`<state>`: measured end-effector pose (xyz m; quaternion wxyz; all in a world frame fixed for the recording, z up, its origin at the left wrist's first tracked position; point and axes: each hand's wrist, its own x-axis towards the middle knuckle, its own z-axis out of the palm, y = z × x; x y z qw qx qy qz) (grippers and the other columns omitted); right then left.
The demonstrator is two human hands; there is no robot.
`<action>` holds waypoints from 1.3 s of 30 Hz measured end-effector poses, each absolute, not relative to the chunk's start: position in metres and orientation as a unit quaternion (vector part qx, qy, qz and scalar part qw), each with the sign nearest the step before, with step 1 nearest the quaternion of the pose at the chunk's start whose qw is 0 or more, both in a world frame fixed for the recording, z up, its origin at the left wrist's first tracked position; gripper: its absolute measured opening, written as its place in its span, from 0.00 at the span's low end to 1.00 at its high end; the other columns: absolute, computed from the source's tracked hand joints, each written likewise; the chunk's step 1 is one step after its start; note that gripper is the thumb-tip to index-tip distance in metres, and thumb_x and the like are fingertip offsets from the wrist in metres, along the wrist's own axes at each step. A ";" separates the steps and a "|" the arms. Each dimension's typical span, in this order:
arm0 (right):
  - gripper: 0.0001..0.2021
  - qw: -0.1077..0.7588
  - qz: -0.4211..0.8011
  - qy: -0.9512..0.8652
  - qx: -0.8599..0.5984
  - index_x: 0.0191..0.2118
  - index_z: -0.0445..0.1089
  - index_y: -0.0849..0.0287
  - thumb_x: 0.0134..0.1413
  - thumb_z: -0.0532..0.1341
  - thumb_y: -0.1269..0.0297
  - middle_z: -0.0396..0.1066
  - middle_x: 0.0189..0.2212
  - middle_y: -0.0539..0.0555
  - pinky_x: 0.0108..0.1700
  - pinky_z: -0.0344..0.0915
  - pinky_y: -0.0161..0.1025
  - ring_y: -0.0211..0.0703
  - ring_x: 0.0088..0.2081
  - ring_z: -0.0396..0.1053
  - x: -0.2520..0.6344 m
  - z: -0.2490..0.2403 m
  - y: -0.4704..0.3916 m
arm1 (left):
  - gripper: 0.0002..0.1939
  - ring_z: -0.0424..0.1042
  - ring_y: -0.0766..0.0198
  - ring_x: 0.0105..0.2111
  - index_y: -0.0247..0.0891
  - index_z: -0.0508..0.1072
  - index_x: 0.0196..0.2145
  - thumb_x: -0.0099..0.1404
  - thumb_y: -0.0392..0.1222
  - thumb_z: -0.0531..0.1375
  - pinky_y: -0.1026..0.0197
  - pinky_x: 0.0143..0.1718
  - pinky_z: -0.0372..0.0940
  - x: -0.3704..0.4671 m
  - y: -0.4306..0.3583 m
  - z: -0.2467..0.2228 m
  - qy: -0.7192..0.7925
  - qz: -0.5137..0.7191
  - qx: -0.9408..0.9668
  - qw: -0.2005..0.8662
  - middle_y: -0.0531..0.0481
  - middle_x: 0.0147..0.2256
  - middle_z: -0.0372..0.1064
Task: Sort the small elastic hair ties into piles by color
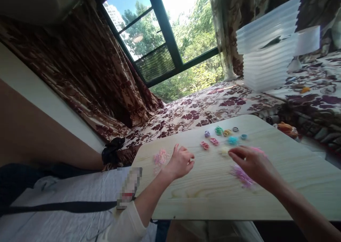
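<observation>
Over the left-middle of the pale wooden table (pixel 202 195), my left hand (pixel 181 162) is raised with loosely curled fingers apart; nothing shows in it. It is beside a loose pile of pink bands (pixel 160 157). My right hand (pixel 249 160) has thumb and forefinger tips together, beside a small pale yellow pile (pixel 223 152); anything between them is too small to make out. Purple bands (pixel 242 176) lie under and left of that hand, and bright pink ones (pixel 258 150) are partly hidden behind it. Farther back are small clusters: green (pixel 218 130), turquoise (pixel 233 140), yellow (pixel 227 132) and red (pixel 205 145).
Small purple (pixel 207 134), pink (pixel 214 141), dark (pixel 235 129) and blue (pixel 244 136) clusters sit near the table's back. Beyond stands a translucent ribbed box (pixel 266 57) on flowered cloth (pixel 197 110). An orange-brown object (pixel 287 129) is past the table's back right edge.
</observation>
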<state>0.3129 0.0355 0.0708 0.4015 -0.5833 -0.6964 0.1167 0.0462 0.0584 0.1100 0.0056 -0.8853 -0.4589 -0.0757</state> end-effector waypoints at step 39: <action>0.13 0.332 0.186 -0.784 -0.489 0.38 0.74 0.54 0.63 0.53 0.58 0.75 0.32 0.52 0.29 0.67 0.34 0.37 0.27 0.73 0.173 0.042 0.029 | 0.07 0.70 0.59 0.42 0.41 0.74 0.33 0.65 0.34 0.57 0.44 0.58 0.54 -0.099 0.026 0.059 -0.632 -0.228 -0.740 -0.036 0.51 0.35 0.76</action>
